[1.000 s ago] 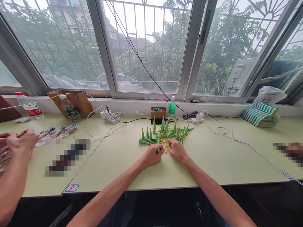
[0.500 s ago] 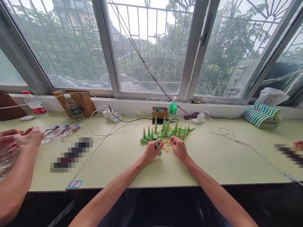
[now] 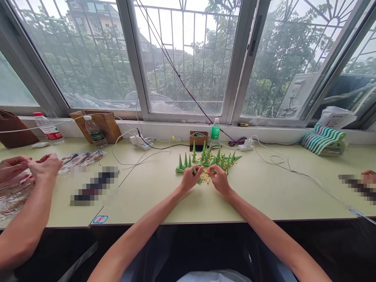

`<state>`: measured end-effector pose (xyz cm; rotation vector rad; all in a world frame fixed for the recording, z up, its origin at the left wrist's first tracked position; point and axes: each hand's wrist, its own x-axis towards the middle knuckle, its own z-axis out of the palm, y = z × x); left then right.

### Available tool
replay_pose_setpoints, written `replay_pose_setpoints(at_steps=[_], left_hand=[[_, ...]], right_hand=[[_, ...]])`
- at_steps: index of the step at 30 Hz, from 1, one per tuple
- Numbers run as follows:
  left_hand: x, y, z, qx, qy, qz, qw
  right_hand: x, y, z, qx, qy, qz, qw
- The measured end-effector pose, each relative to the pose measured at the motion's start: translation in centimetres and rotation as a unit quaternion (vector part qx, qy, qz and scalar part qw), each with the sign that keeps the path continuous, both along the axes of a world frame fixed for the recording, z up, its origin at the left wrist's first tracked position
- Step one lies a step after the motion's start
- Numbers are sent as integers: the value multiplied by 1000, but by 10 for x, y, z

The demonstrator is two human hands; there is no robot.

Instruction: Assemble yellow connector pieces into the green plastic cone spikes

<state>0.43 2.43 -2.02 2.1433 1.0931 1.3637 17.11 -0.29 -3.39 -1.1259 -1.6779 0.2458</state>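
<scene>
While both my forearms reach out over the pale green table point(image 3: 264, 196), my left hand point(image 3: 190, 178) is curled around a green cone point(image 3: 196, 173), fingers clenched on it so that its body slants between thumb and forefinger and its wide end pokes out toward my other hand. My right hand point(image 3: 218, 179) sits just beside it, fingertips pinched together over the small yellow pieces point(image 3: 206, 178) scattered there; whether it actually grips one I cannot tell, the bits are too small. The held cone lies at the near edge of the pile of green cones point(image 3: 210, 157), some of them standing upright, others tipped over, at the middle of the table.

Just beyond the pile stand a small brown box point(image 3: 199, 138) and a green bottle point(image 3: 215, 130) against the window ledge. White cables point(image 3: 282, 164) trail off to the right, toward a stack of striped hangers point(image 3: 323, 140). Far left, two water bottles point(image 3: 95, 132) stand by a cardboard box point(image 3: 101, 123). A co-worker's hands point(image 3: 44, 166) on the left handle clear plastic packets point(image 3: 80, 159), and another person's fingers point(image 3: 369, 177) show at the right edge.
</scene>
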Motion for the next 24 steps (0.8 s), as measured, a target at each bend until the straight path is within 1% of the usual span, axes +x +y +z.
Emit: replay_pose_setpoints(at_steps=[4,8,13,19,24], left_hand=[[2,2,4,1,-9,-8,1000],[2,4,11,-16,-20,-7,1000],[4,8,18,-44,-43,-22,998],[12,13,17,-68,-93,-30,993],[10,13,15,-79,-135,-38,987]], right_hand=[[-2,0,0,-1,22,19,1000],[-3,3,0,8,33,22,999],[-5,3,0,33,43,18,998],[-9,5,-4,58,44,16,997],[-7,8,-5,60,31,6,998]])
